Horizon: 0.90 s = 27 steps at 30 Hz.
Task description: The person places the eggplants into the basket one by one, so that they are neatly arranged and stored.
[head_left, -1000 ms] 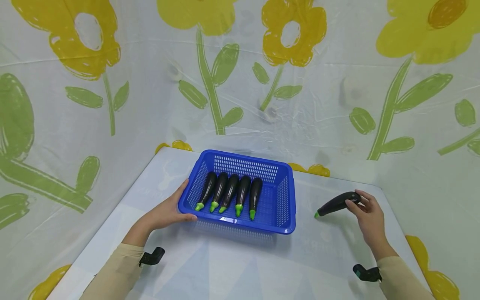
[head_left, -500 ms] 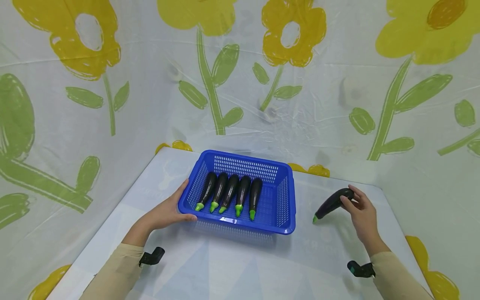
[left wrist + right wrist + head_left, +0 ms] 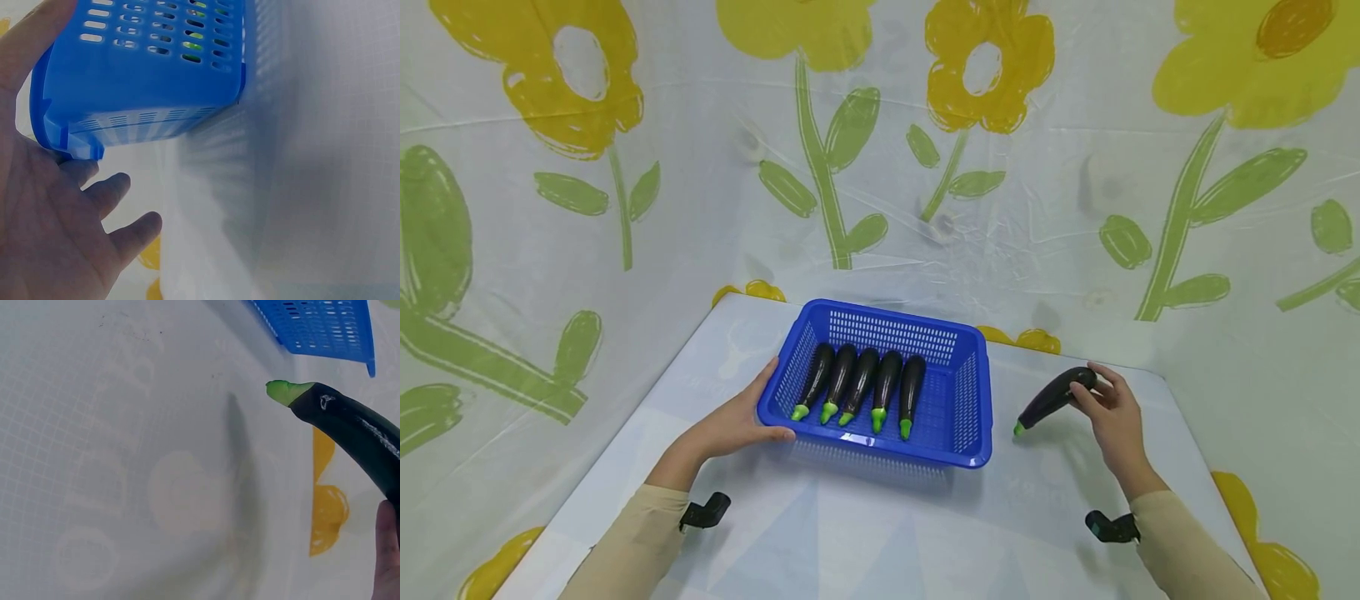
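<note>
A blue plastic basket [image 3: 880, 454] with slotted walls stands on the table. Inside it, several dark eggplants [image 3: 912, 387] lie side by side, green stem ends toward the front. My left hand [image 3: 741, 421] rests against the basket's front left corner, its thumb over the front rim and fingers along the left side; in the left wrist view, straight, spread fingers [image 3: 134, 237] show under the rim. To the right of the basket, my right hand [image 3: 1112, 417] pinches another eggplant [image 3: 1048, 397] by its thick end. That eggplant's green tip points down and left, with its shadow below on the table.
The pale table [image 3: 865, 542] has a printed pattern and ends just behind the basket. A white sheet [image 3: 1037, 208] with yellow flowers hangs behind it and at both sides. A black wrist camera [image 3: 706, 511] sits at each sleeve.
My right hand has moved left and slightly away from me, carrying the eggplant closer to the basket. The left hand, the basket and the eggplants inside have stayed put.
</note>
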Each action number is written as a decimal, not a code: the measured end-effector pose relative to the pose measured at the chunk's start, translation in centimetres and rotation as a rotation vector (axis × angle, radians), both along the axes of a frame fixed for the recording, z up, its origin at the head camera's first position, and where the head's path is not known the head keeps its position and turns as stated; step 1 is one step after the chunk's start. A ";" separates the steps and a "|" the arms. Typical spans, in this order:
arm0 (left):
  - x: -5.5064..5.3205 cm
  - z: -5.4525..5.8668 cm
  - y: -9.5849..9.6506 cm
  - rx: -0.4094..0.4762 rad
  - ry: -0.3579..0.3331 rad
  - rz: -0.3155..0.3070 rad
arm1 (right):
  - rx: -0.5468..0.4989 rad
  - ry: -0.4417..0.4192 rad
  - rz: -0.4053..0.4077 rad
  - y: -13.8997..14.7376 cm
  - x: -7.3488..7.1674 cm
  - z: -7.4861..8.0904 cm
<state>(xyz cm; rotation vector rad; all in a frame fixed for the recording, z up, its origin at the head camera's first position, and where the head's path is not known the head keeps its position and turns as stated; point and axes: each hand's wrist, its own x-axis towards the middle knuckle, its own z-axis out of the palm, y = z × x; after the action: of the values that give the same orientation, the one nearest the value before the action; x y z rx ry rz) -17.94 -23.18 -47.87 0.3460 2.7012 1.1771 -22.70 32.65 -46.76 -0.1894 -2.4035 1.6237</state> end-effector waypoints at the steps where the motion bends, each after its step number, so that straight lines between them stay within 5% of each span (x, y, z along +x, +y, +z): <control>1: 0.0 0.0 0.0 0.000 -0.001 0.001 | -0.002 0.002 -0.001 -0.1 -0.1 0.0; 27: -0.1 -0.2 0.0 -0.009 0.005 0.008 | -0.067 0.073 0.100 -2.8 -2.4 2.4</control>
<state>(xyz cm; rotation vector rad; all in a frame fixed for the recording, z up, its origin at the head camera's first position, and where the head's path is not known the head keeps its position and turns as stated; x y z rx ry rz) -17.99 -23.17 -48.11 0.3373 2.7139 1.1669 -25.07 29.88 -44.33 -0.0206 -2.3411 1.7240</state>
